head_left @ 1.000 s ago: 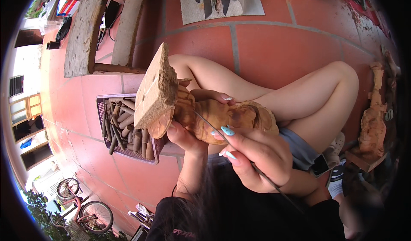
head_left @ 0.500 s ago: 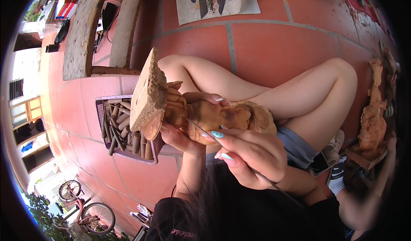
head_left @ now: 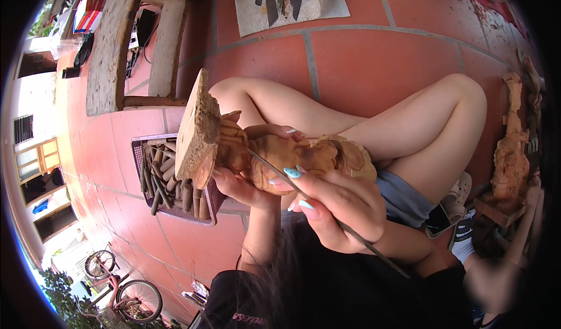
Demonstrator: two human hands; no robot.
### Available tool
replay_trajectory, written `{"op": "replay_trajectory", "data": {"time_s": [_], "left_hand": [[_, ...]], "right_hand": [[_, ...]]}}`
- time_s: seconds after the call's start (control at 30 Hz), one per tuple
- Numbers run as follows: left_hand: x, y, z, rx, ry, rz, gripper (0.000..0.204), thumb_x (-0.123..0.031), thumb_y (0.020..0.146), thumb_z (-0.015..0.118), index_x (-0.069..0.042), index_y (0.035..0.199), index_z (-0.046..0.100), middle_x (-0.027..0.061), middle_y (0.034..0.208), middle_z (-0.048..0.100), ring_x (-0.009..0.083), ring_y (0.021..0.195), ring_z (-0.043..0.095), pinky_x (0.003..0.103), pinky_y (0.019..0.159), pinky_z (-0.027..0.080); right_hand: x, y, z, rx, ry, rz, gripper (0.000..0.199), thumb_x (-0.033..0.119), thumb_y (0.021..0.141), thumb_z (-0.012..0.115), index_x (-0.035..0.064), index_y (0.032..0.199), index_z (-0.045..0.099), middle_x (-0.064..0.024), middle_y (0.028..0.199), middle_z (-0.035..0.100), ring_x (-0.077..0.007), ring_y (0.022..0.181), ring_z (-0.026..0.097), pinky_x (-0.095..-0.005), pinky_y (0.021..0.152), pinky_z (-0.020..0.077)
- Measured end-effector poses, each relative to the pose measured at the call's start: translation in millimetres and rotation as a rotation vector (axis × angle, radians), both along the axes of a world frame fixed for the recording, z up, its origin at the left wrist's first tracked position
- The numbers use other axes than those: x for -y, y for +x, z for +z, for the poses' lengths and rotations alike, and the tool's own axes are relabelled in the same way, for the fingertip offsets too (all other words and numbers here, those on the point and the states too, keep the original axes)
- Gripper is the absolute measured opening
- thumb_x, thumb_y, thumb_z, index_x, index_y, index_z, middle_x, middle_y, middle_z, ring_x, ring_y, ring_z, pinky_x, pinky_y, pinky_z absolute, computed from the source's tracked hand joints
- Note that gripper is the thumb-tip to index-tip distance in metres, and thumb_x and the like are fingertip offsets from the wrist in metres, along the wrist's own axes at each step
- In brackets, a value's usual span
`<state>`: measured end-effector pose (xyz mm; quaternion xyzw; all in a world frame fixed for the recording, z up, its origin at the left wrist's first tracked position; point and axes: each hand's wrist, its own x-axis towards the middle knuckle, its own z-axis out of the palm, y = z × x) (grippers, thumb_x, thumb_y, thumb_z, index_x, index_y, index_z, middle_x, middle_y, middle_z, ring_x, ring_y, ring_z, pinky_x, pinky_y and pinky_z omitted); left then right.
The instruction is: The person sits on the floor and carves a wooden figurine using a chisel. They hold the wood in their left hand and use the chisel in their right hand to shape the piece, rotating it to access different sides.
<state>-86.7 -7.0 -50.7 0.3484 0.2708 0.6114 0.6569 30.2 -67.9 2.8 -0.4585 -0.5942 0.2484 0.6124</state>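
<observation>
The rough, pale base [head_left: 194, 131] of the wooden carving [head_left: 289, 151] has shifted slightly toward nine o'clock; the left hand [head_left: 248, 193] clasps its smooth, dark-streaked body over the crossed legs [head_left: 403, 115]. Toward five o'clock, the right hand [head_left: 347, 209] pinches a thin tool [head_left: 383, 256], tip at the wood.

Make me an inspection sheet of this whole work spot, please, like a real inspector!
Surface: red tiled floor with grey joints.
Job's things: brown wooden carving with a rough, pale base; thin dark rod, its tip appearing to meet the carving.
Clutter: purple basket of brown sticks; dark blades on a white sheet.
Grips: left grip holds the carving; right grip pinches the rod.
Cables: thin dark cord, seen through a wooden frame.
Surroundings: bicycle, lower left; second carving and another person's arm, right.
</observation>
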Motion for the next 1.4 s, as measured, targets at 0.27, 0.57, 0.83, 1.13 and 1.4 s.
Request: {"op": "replay_trajectory", "data": {"time_s": [0.27,0.57,0.83,1.13,1.4], "left_hand": [[-6.9,4.1,12.8,0.107,-0.109,-0.041,0.094,-0.083,0.085,0.028,-0.002,0.132,0.034,0.0239,0.091,0.063,0.0343,0.082,0.065,0.045,0.074,0.057],[-61.3,54.2,14.9,0.207,-0.365,-0.396,0.081,-0.069,0.094,0.031,0.003,0.132,0.038,0.0257,0.079,0.061,0.0360,0.067,0.063,0.046,0.064,0.055],[-53.1,123.0,-49.5,0.344,-0.770,-0.580,0.072,-0.074,0.089,0.037,-0.005,0.101,0.054,0.0110,0.080,0.056,0.0302,0.064,0.060,0.043,0.060,0.054],[-37.4,156.5,-81.3,0.509,-0.771,-0.797,0.053,-0.059,0.096,0.042,-0.009,0.112,0.055,0.0103,0.090,0.058,0.0243,0.080,0.061,0.039,0.072,0.054],[-34.1,151.1,-109.9,0.384,-0.951,-0.729,0.080,-0.073,0.092,0.032,-0.001,0.117,0.056,0.0164,0.092,0.066,0.0343,0.075,0.066,0.042,0.064,0.056]], "right_hand": [[-8.6,24.0,-3.2,-0.226,-0.066,0.210,0.032,0.014,0.100,0.054,-0.0121,0.117,0.059,-0.0127,0.074,0.067,-0.0208,0.063,0.068,-0.0308,0.064,0.0567],[-40.5,114.1,-18.1,-0.710,-0.132,0.307,0.028,0.022,0.093,0.068,-0.0042,0.102,0.062,-0.0080,0.074,0.060,-0.0159,0.066,0.065,-0.0277,0.065,0.0539],[-63.6,164.8,-58.7,-0.649,-0.332,0.190,0.032,0.019,0.097,0.061,-0.0053,0.118,0.062,-0.0142,0.086,0.070,-0.0156,0.075,0.066,-0.0277,0.065,0.0550],[-47.8,158.9,-105.1,-0.837,-0.374,-0.034,0.017,0.016,0.094,0.066,0.0021,0.098,0.058,-0.0097,0.094,0.065,-0.0058,0.067,0.060,-0.0161,0.049,0.0420],[-57.7,183.0,-92.7,-0.623,-0.549,0.008,0.009,0.003,0.095,0.059,-0.0032,0.097,0.054,-0.0226,0.111,0.063,-0.0183,0.078,0.066,-0.0248,0.060,0.0535]]}}
